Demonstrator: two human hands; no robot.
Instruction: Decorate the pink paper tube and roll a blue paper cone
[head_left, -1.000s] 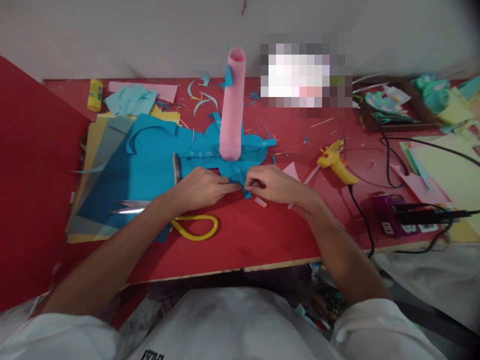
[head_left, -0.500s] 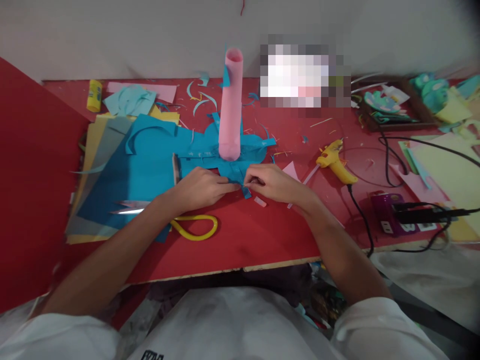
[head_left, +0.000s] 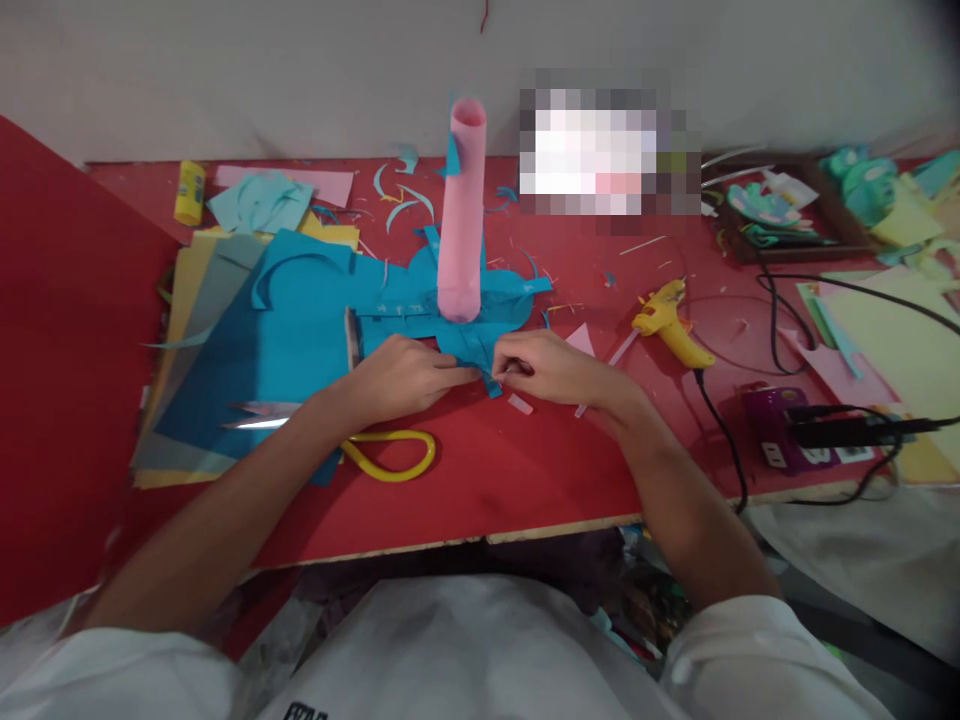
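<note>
A pink paper tube (head_left: pixel 460 220) stands upright on a cut-out blue paper shape (head_left: pixel 517 312), with strips reaching out around its foot. My left hand (head_left: pixel 405 376) lies at the shape's near strip, its index finger stretched along the paper and its thumb hidden; the fingers look pressed on it. Just right of that strip, my right hand (head_left: pixel 551 368) is closed in a pinch, and what its fingertips hold is too small to make out. A small pink paper piece (head_left: pixel 520 404) lies below the right fingers. Scissors with yellow handles (head_left: pixel 431 455) lie partly under my left forearm.
Blue and yellow paper sheets (head_left: pixel 225 370) are stacked at left, near a yellow glue stick (head_left: pixel 190 192). On the right lie a yellow glue gun (head_left: pixel 671 325) with its cord, a purple power box (head_left: pixel 772 430) and a brown tray (head_left: pixel 814 252). Paper scraps litter the red table (head_left: pixel 480 490).
My right hand has moved slightly right, away from the left fingertips and the near blue strip. My left hand and the pink tube have stayed in place.
</note>
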